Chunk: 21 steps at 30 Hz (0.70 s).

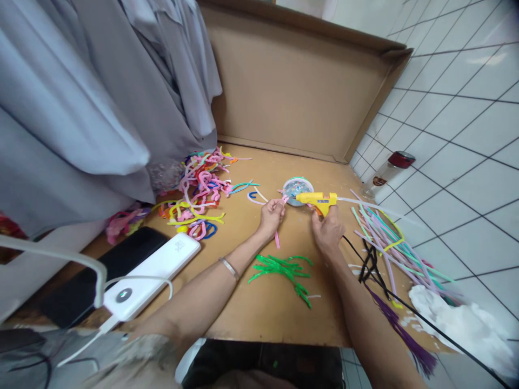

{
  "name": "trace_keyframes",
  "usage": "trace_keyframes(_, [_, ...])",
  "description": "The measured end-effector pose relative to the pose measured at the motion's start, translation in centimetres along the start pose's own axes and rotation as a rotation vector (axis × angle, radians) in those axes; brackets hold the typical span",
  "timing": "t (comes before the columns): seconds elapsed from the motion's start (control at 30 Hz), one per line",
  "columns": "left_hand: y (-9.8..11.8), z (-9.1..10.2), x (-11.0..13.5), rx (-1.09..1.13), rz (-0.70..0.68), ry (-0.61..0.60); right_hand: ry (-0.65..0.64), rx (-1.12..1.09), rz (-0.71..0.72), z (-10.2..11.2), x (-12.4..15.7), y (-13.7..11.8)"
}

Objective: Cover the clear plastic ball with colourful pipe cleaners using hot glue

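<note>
My right hand is wrapped round the grip of a yellow hot glue gun, with a clear glue stick coming out of its back. The nozzle points left, toward my left hand. Between its pinched fingers is a pink pipe cleaner, one end hanging below the hand. Just behind the nozzle stands a small round bowl holding tiny colourful pieces. On the table nearer to me lies a loose bunch of green pipe cleaners.
A heap of bent, colourful pipe cleaners lies at the left, behind a white power bank and a black phone-like slab. Straight pipe cleaners and white cloth lie right. A red-lidded jar stands by the tiled wall. Cardboard rises behind.
</note>
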<state>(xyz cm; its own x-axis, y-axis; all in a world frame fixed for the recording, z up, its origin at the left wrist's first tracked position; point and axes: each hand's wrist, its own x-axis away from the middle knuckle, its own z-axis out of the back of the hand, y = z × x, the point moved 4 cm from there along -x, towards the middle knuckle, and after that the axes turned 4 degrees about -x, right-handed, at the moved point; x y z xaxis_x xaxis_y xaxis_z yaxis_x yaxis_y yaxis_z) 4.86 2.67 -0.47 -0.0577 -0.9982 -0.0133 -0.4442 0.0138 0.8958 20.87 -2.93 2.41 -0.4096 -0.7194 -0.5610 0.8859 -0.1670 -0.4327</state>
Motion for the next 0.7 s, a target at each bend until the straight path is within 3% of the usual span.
trace_keyframes(0.3, [-0.40,-0.21,-0.14,0.066,0.084,-0.045,0.009,-0.048,-0.030,-0.19,-0.13,0.11])
trace_keyframes(0.7, [-0.34,-0.39,-0.01,0.108,0.095,-0.091,0.036,-0.098,-0.001,-0.34,-0.12,0.09])
